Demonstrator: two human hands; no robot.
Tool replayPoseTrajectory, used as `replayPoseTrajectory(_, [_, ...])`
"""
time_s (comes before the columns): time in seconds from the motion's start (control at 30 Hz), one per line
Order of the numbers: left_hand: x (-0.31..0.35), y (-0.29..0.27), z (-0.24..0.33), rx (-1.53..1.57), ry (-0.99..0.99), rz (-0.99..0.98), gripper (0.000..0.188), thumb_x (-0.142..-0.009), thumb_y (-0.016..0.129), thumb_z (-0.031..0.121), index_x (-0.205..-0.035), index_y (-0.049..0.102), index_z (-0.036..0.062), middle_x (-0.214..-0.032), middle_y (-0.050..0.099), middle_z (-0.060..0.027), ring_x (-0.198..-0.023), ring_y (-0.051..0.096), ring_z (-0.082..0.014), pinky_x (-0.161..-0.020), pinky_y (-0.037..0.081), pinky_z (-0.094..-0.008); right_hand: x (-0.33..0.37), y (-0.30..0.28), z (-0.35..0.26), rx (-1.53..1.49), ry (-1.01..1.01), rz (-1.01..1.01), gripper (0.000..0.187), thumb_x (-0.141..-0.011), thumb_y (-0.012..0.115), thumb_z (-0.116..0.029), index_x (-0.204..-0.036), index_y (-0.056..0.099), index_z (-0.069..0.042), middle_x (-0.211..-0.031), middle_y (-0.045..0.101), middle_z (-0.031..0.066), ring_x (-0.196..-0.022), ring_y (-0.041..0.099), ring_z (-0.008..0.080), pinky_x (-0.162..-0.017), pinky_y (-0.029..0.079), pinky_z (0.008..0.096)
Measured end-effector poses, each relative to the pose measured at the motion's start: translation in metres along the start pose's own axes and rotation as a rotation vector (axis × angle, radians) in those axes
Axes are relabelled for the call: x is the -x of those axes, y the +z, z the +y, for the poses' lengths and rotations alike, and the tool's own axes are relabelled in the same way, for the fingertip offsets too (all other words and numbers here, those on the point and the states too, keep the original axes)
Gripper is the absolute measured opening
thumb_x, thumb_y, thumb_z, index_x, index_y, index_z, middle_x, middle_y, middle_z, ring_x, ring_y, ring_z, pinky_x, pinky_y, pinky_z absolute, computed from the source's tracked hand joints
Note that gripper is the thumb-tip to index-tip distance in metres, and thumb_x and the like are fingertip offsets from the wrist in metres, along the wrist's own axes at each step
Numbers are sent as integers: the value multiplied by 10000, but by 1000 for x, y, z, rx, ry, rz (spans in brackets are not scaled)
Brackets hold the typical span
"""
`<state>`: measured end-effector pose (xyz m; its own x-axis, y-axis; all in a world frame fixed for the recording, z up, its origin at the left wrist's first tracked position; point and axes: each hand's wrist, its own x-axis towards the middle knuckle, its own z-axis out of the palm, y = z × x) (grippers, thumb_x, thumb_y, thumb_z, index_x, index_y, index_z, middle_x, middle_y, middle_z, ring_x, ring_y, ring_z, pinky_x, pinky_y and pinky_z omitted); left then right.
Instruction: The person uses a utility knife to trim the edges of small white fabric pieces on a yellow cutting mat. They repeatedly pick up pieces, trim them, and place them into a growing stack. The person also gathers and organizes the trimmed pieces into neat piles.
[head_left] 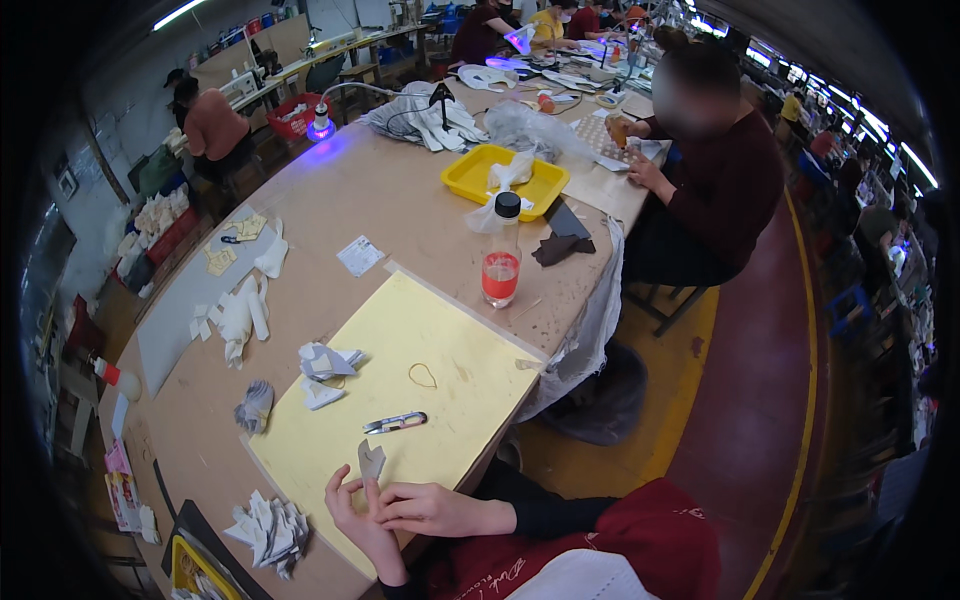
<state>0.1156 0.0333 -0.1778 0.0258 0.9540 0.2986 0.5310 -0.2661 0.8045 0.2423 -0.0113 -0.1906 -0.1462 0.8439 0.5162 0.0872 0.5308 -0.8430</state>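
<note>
Over the near edge of a yellow sheet [440, 340], my left hand [358, 520] is raised with a small grey cut piece [371, 459], perhaps fabric, at its fingertips. My right hand [430, 509] meets it from the right, its fingers pinched together against the left fingers; what they grip, if anything, is hidden. Just beyond the hands lies a pair of thread snips [395, 423]. A thin yellowish loop [422, 376] rests farther up the sheet. Grey and white folded pieces [328, 372] lie on its left part, with a dark grey bundle [256, 406] at its left edge.
A heap of pale pieces [270, 532] sits left of my hands. Ahead stand a clear bottle [501, 265] and a yellow tray [468, 163]. White pieces [240, 318] lie at left. A co-worker [720, 170] sits at the table's far right; a lamp [320, 128] glows violet.
</note>
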Motion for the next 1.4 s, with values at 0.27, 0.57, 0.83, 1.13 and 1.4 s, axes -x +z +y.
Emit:
replayPoseTrajectory(0.27, [-3, 5, -4, 71, -39, -29, 126, -860, 669, 68, -827, 591, -26, -1168, 599, -153, -1099, 556, -308, -966, 409, -412, -4, -7, 3, -66, 71, -28, 131, -907, 654, -91, -1008, 657, -6, -1009, 595, 85, -906, 629, 222, -775, 517, 308])
replayPoseTrajectory(0.57, [-3, 10, -8, 64, -65, -25, 102, -849, 664, 47, -826, 600, -29, -1173, 598, -152, -1105, 549, -309, -960, 412, -401, -1, -1, 9, -22, 102, 49, 159, -890, 665, -76, -1015, 630, 16, -977, 618, 98, -867, 643, 249, -756, 524, 318])
replayPoseTrajectory(0.83, [-3, 20, -18, -36, -47, 52, 101, -847, 651, 33, -825, 573, -28, -1170, 590, -147, -1106, 533, -317, -942, 418, -411, 3, 9, 21, 18, 241, 88, 151, -883, 653, -71, -1004, 622, 13, -961, 621, 103, -835, 643, 231, -720, 521, 307])
replayPoseTrajectory(1.13, [-5, 21, -20, -57, -93, 95, 128, -865, 657, 40, -816, 557, -22, -1165, 587, -147, -1114, 527, -314, -944, 408, -431, -6, 7, 19, 35, 239, 25, 176, -891, 658, -91, -1035, 630, 5, -976, 612, 102, -850, 643, 241, -752, 522, 318])
replayPoseTrajectory(1.4, [-7, 19, -27, 53, -134, 67, 147, -861, 662, 48, -790, 548, -10, -1170, 586, -143, -1129, 526, -304, -975, 395, -419, -7, 8, 32, 1, 149, 32, 143, -882, 657, -71, -1006, 638, -2, -945, 624, 101, -842, 644, 245, -747, 521, 321])
